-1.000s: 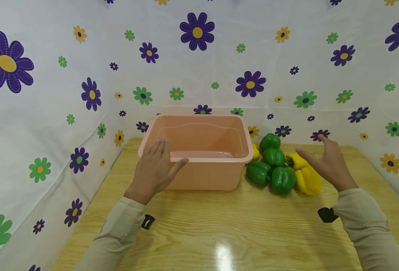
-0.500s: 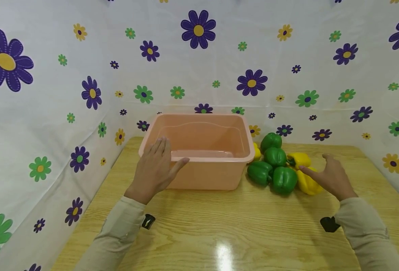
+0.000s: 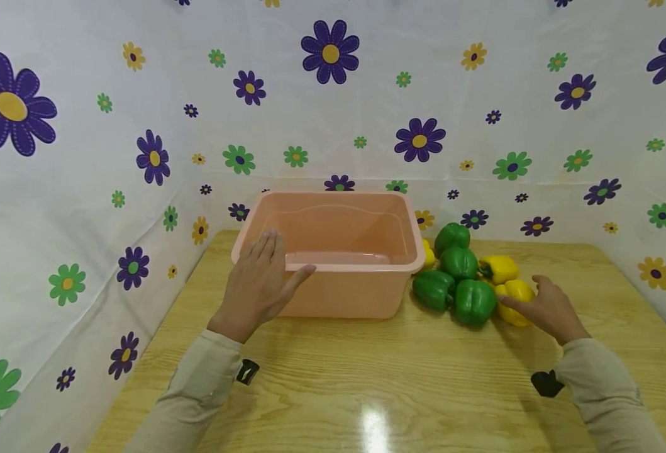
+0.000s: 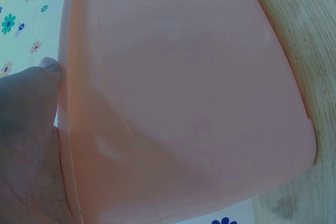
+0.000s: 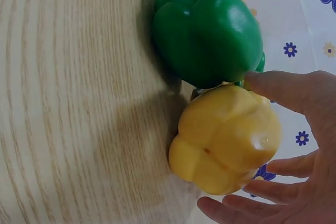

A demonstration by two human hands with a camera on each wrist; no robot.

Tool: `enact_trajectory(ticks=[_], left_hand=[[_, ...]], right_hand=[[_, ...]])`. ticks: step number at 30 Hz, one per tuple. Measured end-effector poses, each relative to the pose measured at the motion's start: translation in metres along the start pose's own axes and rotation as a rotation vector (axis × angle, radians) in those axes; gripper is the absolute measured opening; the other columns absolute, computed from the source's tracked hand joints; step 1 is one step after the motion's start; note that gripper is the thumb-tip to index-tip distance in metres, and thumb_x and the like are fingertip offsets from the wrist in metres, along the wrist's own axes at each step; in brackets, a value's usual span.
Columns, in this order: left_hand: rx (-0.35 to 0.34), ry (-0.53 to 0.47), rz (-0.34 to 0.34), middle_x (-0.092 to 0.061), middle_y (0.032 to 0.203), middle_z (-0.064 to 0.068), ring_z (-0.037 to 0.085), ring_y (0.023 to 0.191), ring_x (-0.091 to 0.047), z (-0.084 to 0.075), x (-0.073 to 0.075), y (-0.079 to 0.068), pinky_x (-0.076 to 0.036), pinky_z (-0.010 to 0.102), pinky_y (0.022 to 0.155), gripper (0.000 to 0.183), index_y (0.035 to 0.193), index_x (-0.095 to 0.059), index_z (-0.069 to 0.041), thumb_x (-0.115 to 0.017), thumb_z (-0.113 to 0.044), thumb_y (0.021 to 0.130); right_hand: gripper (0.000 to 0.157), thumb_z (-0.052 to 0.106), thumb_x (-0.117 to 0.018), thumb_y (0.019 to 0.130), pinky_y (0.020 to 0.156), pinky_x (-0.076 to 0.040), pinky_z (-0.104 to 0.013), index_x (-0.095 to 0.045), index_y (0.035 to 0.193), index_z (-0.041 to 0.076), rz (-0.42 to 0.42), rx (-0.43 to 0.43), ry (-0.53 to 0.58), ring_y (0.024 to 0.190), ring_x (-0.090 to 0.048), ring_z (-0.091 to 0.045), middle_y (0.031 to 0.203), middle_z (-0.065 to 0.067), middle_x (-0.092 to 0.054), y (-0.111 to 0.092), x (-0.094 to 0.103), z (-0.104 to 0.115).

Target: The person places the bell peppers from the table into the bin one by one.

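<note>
My left hand [image 3: 256,286] rests flat on the near left rim of a pink plastic tub [image 3: 338,292], fingers straight and thumb held apart. In the left wrist view the tub's wall [image 4: 194,87] fills most of the picture. My right hand [image 3: 548,308] reaches over the front yellow bell pepper [image 3: 515,302], thumb on one side and fingers spread on the other. Seen from the right wrist, the fingers [image 5: 281,190] are not closed round that yellow pepper [image 5: 226,137]; whether the thumb touches it I cannot tell. A green bell pepper [image 5: 207,30] lies right against it.
Several green bell peppers [image 3: 474,302] cluster right of the tub. Another yellow pepper [image 3: 499,268] lies behind the front one, and a third [image 3: 427,255] is partly hidden by the tub. A flower-print cloth [image 3: 333,113] hangs behind the wooden table [image 3: 366,377].
My right hand has come down from above the peppers and moved nearer to the front yellow bell pepper. My left hand and the tub have stayed in place.
</note>
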State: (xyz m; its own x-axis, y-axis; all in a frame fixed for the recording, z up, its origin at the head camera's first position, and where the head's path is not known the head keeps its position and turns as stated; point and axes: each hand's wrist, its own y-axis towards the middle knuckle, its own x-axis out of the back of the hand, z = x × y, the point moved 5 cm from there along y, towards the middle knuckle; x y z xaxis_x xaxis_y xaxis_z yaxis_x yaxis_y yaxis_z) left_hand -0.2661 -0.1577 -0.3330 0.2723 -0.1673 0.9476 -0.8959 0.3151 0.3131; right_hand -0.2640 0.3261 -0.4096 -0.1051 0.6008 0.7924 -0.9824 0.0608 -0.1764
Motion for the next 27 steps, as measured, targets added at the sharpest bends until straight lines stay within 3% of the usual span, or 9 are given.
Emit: enact_trajectory(ticks=[11, 27], left_hand=[[0.004, 0.005, 0.008, -0.031, 0.157, 0.031, 0.042, 0.148, -0.029, -0.0005, 0.0007, 0.0001, -0.021, 0.052, 0.122, 0.094, 0.151, -0.03, 0.015, -0.041, -0.065, 0.102], [0.007, -0.007, 0.006, -0.031, 0.158, 0.031, 0.041, 0.149, -0.028, -0.0011, 0.0018, -0.0006, -0.021, 0.051, 0.123, 0.094, 0.151, -0.03, 0.015, -0.041, -0.064, 0.102]], right_hand=[[0.1, 0.041, -0.067, 0.096, 0.105, -0.04, -0.067, -0.013, 0.144, -0.028, 0.019, -0.031, 0.016, 0.123, -0.041, -0.059, 0.141, -0.05, -0.028, 0.001, -0.0055, -0.005], [0.103, 0.038, -0.072, 0.093, 0.103, -0.042, -0.065, -0.011, 0.145, -0.027, 0.031, -0.049, 0.054, 0.12, -0.043, -0.057, 0.139, -0.048, -0.03, 0.0024, -0.0095, -0.0079]])
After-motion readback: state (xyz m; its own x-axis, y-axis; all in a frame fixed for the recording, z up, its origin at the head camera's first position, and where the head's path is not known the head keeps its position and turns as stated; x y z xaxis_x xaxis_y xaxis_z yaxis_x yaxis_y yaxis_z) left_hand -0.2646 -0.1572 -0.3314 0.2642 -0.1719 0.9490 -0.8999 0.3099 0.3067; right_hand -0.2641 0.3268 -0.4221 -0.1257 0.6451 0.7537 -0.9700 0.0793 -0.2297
